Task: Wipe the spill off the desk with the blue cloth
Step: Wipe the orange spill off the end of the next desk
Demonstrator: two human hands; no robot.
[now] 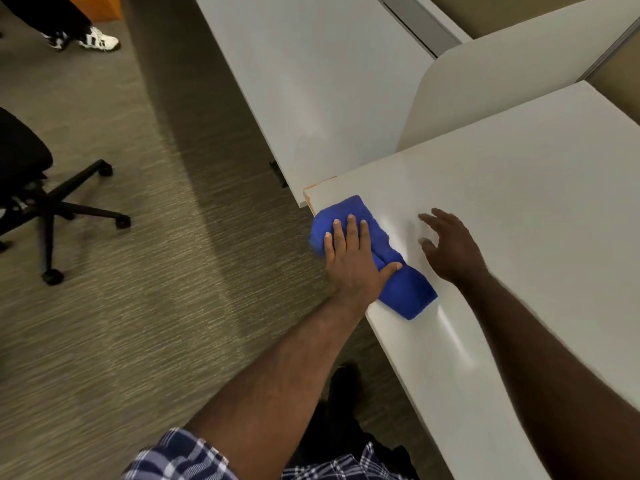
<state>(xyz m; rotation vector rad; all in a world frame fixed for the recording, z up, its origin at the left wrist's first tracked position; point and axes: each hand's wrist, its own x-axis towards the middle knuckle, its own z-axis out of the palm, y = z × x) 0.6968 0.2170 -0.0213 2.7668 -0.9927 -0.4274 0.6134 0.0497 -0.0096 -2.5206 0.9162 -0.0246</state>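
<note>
Cloth (398,268) (blue) under left hand (353,261)

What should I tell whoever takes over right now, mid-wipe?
Left hand: flat on the blue cloth, pressing it down, not gripping it.
Right hand: open and empty, over the desk just right of the cloth; contact unclear.
Cloth: bunched at the desk's near-left corner, part hanging over the edge.
Done: cloth is on the desk and under the hand. A faint shiny streak lies beside it; whether that is wet or glare I cannot tell.
Left: wipe across that patch, then check the surface.
</note>
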